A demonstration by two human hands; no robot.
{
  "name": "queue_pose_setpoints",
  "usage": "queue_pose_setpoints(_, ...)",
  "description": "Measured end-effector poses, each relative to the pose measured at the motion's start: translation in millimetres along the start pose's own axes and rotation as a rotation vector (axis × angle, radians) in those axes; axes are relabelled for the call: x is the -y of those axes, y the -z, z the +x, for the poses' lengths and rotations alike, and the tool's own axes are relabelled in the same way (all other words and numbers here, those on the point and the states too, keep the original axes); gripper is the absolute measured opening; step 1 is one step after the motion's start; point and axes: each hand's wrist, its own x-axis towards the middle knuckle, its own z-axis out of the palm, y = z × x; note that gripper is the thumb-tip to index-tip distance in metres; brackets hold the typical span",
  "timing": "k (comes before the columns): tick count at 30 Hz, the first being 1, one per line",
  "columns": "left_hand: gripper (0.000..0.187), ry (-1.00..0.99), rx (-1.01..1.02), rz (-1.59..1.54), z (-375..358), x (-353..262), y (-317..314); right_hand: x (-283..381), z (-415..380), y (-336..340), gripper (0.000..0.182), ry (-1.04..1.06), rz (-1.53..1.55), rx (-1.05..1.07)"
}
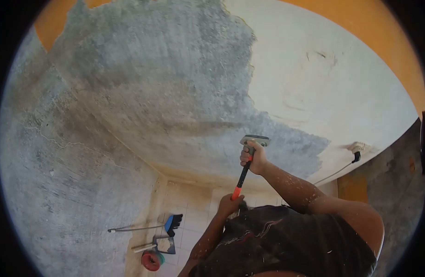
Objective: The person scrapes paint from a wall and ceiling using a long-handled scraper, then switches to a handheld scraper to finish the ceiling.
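My right hand (254,156) is wrapped round the upper part of a long-handled scraper (243,177), just below its wide grey head. Lower down, my left hand (230,206) grips the orange end of the black handle. The scraper's head is at the bare grey part of the wall (212,92); whether its blade touches the surface cannot be made out. Off-white paint (305,64) covers the wall to the right, with a ragged edge against the grey. Pale flakes speckle my right arm and dark shirt.
A blue-and-black broom (171,225), a dustpan (165,245) holding pale debris and a red round container (151,261) are at lower left, by the tiled floor (190,219). A plug with a cable (355,157) sits in the wall socket at right.
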Motion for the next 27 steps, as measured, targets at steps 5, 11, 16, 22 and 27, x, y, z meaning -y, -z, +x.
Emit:
queue_pose_setpoints(5, 0.044, 0.073, 0.068, 0.083, 29, 22, -28, -18, 0, 53, 0.036, 0.048, -0.08, -0.119)
queue_pose_setpoints(11, 0.044, 0.132, 0.428, 0.19, 49, 2, -59, 20, -17, 105, 0.039, 0.009, 0.07, -0.169)
queue_pose_setpoints(16, 0.043, 0.035, 0.418, 0.213, 90, -38, -95, 87, -27, 96, 0.038, 0.123, 0.057, -0.124)
queue_pose_setpoints(22, 0.045, 0.135, 0.568, 0.174, 105, -42, -114, 85, -26, 110, 0.036, 0.186, -0.102, -0.21)
queue_pose_setpoints(27, 0.042, 0.114, 0.599, 0.204, 103, -18, -123, 88, -35, 102, 0.038, 0.128, -0.065, -0.278)
